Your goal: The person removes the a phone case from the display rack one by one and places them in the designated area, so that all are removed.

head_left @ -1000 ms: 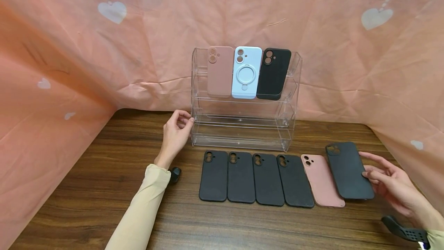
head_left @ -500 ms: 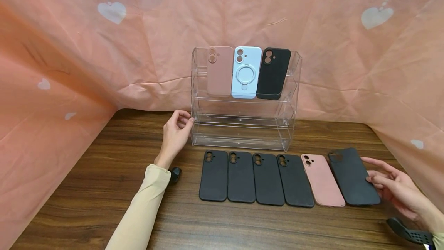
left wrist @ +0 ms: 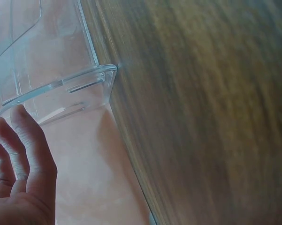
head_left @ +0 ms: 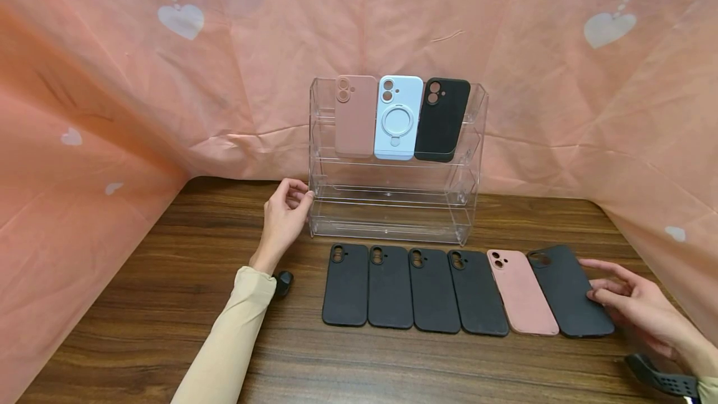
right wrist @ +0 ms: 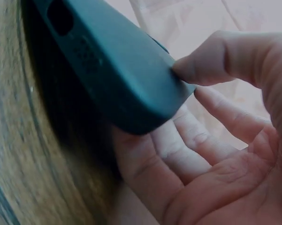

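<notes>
At the right end of a row, my right hand [head_left: 645,310] pinches a dark phone case [head_left: 569,292] by its right edge. In the right wrist view, the thumb [right wrist: 206,61] lies on the back of the case and the fingers reach under it; that edge is tilted up above the wood. My left hand [head_left: 287,207] holds the left side of a clear acrylic display rack [head_left: 387,229], thumb at the front edge. In the left wrist view its fingertips [left wrist: 19,112] are right at the rack's edge.
Left of the held case lie a pink phone case [head_left: 523,292] and several black phone cases [head_left: 389,288]. The rack's top tier bears a pink case [head_left: 357,120], a white case with a ring [head_left: 399,89] and a black case [head_left: 443,120]. Pink cloth [head_left: 252,80] surrounds the wooden table [head_left: 140,298].
My right hand has lowered the dark phone case from over the pink one to a place beside it, at the row's right end. The left hand has stayed at the rack.
</notes>
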`<state>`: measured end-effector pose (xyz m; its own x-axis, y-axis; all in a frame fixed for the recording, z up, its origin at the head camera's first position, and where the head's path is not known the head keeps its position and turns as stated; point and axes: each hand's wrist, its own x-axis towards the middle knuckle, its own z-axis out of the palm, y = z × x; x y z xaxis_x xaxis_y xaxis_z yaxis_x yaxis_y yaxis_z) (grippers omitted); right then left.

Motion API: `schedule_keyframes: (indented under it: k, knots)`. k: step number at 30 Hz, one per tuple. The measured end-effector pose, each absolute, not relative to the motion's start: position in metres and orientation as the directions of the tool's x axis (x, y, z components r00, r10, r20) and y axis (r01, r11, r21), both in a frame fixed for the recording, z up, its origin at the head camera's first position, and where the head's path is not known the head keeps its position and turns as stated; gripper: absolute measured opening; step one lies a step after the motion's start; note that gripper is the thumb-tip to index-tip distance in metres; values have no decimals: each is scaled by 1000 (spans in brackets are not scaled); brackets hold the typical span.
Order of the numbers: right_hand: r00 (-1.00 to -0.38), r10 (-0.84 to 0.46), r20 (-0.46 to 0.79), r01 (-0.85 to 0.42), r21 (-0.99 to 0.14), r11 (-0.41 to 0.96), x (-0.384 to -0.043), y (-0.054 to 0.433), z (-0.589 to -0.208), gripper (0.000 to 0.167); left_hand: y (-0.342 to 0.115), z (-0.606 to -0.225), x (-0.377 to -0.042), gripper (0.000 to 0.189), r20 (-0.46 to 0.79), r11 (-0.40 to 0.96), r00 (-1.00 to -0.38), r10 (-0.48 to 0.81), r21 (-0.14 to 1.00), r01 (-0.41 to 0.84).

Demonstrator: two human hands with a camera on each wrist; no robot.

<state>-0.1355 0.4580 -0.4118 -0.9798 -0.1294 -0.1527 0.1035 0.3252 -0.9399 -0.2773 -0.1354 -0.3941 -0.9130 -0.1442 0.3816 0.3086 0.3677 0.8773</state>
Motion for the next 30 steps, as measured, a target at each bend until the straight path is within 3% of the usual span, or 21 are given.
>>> schedule_keyframes:
  k: [6, 9, 13, 20, 30]
  knots:
    - [-992, 3, -128, 94, -715, 693, -137, 442, -403, 51, -136, -394, -277, 14, 386, 368, -911, -146, 876, 312]
    - [-993, 22, -117, 88, -596, 798, -139, 437, -397, 54, -136, -394, -277, 15, 388, 365, -910, -145, 876, 316]
    - [-995, 17, -100, 67, -525, 848, -140, 433, -394, 63, -136, -394, -276, 15, 390, 362, -910, -141, 876, 319]
    - [-999, -10, -40, 8, -435, 900, -140, 431, -397, 51, -135, -395, -277, 15, 387, 360, -911, -140, 877, 317]
    - [-1000, -14, 12, -18, -415, 910, -140, 432, -400, 46, -136, -395, -277, 16, 382, 355, -913, -141, 881, 314]
